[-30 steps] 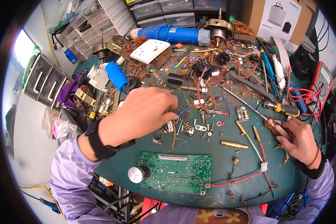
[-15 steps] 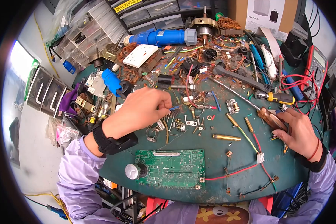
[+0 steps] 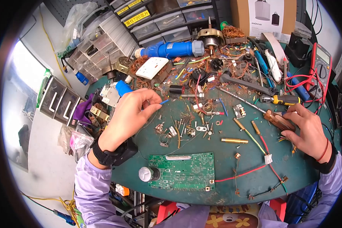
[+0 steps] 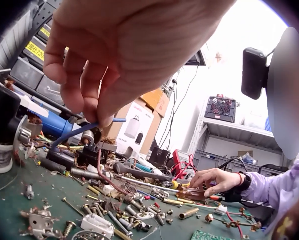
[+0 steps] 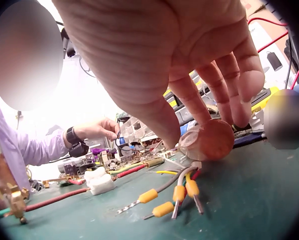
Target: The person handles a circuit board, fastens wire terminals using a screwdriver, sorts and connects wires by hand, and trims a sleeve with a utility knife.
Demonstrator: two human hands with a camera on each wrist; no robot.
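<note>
A thin blue wire [image 3: 164, 102] is pinched between the thumb and forefinger of my left hand [image 3: 131, 116], above the left part of the bench. In the left wrist view, the blue wire [image 4: 74, 134] pokes out on both sides of the fingertips. My right hand [image 3: 307, 131] holds a screwdriver by its brown see-through handle [image 3: 278, 121], thumb on one side and fingers on the other. The long metal shaft [image 3: 241, 99] lies across the bench toward the clutter. Close under the right palm are wire ends with yellow ferrules [image 5: 178, 194].
A green circuit board [image 3: 186, 173] with a big capacitor [image 3: 145, 174] lies at the front. Several loose screws [image 3: 184, 127] are scattered mid-bench. Brass tubes [image 3: 235, 140] and a red wire [image 3: 241, 173] lie right of these. A red multimeter [image 3: 322, 72] stands at the far right, clutter behind.
My left hand reached the blue wire among the scattered parts, pinched it and carried it leftward. My right hand has stayed at the screwdriver handle. The head view has shifted slightly.
</note>
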